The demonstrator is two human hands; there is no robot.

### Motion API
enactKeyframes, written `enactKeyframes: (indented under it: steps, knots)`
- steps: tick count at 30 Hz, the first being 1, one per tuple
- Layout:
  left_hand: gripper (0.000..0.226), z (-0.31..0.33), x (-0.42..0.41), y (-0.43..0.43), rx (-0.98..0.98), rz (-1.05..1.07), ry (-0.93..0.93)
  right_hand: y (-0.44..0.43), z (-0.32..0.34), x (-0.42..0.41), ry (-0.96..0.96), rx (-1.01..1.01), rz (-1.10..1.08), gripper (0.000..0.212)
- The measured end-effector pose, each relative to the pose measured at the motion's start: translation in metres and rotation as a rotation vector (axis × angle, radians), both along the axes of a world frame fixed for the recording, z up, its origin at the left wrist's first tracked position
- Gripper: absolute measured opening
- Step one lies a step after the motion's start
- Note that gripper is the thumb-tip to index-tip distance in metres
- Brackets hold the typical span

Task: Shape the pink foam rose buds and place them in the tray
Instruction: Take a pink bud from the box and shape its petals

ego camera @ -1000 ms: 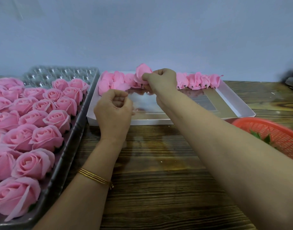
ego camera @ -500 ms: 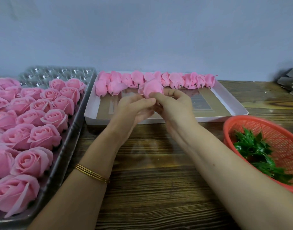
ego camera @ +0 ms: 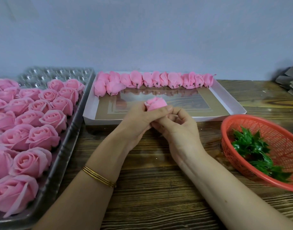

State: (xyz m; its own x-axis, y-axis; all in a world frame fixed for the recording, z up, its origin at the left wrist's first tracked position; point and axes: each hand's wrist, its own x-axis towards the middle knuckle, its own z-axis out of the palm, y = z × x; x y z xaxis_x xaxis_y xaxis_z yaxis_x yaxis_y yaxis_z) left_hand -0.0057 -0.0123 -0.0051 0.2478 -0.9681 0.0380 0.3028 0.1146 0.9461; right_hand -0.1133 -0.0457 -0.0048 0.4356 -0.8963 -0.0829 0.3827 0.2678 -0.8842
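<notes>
A pink foam rose bud [ego camera: 156,103] sits between both hands above the near edge of the white box. My left hand [ego camera: 139,120] curls round the bud from the left, thumb across its front. My right hand [ego camera: 178,125] holds it from below with bent fingers. A row of closed pink buds [ego camera: 152,80] lies along the far side of the white box [ego camera: 228,100]. The grey plastic tray [ego camera: 62,156] on the left holds several open pink roses [ego camera: 43,136].
A red mesh basket [ego camera: 281,130] with green plastic leaves [ego camera: 253,150] stands at the right on the wooden table [ego camera: 159,188]. Grey stacked items [ego camera: 290,80] lie at the far right edge. A pale wall rises behind.
My right hand took a bud from the far row and drew it back toward me. My left hand closed onto it, and both hands now hold it lower and nearer.
</notes>
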Motion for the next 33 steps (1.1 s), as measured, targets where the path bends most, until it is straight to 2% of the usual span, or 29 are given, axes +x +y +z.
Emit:
enactKeyframes:
  steps: [6,8,15,21,26,31,33]
  knots:
    - [0.035,-0.004,-0.003,-0.001,0.024,0.036,-0.016,0.005,0.002,-0.007,-0.081,0.053,0.072,0.041]
    - [0.029,-0.005,-0.004,0.001,0.020,0.032,-0.009,0.006,0.002,-0.008,-0.092,0.076,0.082,0.051]
    - [0.021,-0.006,-0.006,0.005,0.040,0.007,0.042,0.009,0.002,-0.013,-0.095,0.097,0.134,0.057]
    - [0.034,-0.008,-0.003,0.013,0.072,0.001,0.017,0.010,0.002,-0.019,-0.048,0.083,0.248,0.036]
    - [0.024,-0.006,-0.006,0.017,0.082,0.028,-0.009,0.008,0.006,-0.024,0.016,0.065,0.294,0.051]
    - [0.020,-0.006,-0.012,0.018,0.095,0.186,-0.152,0.003,0.007,-0.030,0.181,-0.013,0.245,0.021]
    - [0.013,-0.005,-0.016,0.018,0.043,0.289,-0.298,0.002,0.008,-0.031,0.221,-0.059,0.159,0.014]
